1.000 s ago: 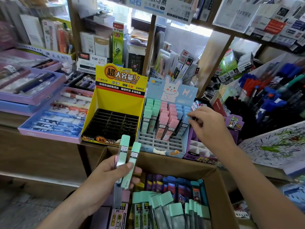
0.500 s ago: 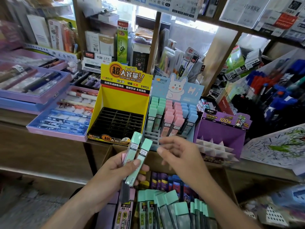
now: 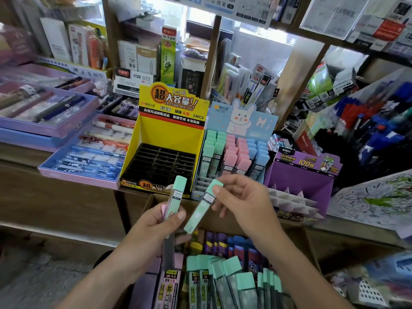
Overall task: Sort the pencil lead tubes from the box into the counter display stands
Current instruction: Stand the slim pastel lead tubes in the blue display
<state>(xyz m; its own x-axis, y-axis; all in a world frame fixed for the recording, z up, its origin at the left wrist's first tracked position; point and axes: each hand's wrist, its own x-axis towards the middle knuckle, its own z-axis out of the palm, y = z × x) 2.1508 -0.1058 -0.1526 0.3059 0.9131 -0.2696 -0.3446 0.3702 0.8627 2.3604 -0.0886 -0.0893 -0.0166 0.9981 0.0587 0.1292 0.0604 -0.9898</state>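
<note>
My left hand (image 3: 153,237) grips a mint-green lead tube (image 3: 177,197) upright, with a darker tube hanging below its fingers. My right hand (image 3: 245,201) pinches the cap of a second mint-green tube (image 3: 201,208), which slants between both hands. Below them the cardboard box (image 3: 223,221) holds several mint, purple and blue tubes (image 3: 225,279). On the counter behind stand the yellow display stand (image 3: 169,139) with empty black slots, the bunny display stand (image 3: 236,152) with mint, pink and blue tubes, and the purple display stand (image 3: 301,179) with empty white dividers.
Lilac and blue pen trays (image 3: 87,150) lie on the counter to the left. Racks of blue and red pens (image 3: 379,130) rise at the right above a scribbled test sheet (image 3: 374,197). Packed shelves (image 3: 178,52) fill the back.
My right hand came back from the purple stand to above the box and took hold of one of the two mint tubes that my left hand held.
</note>
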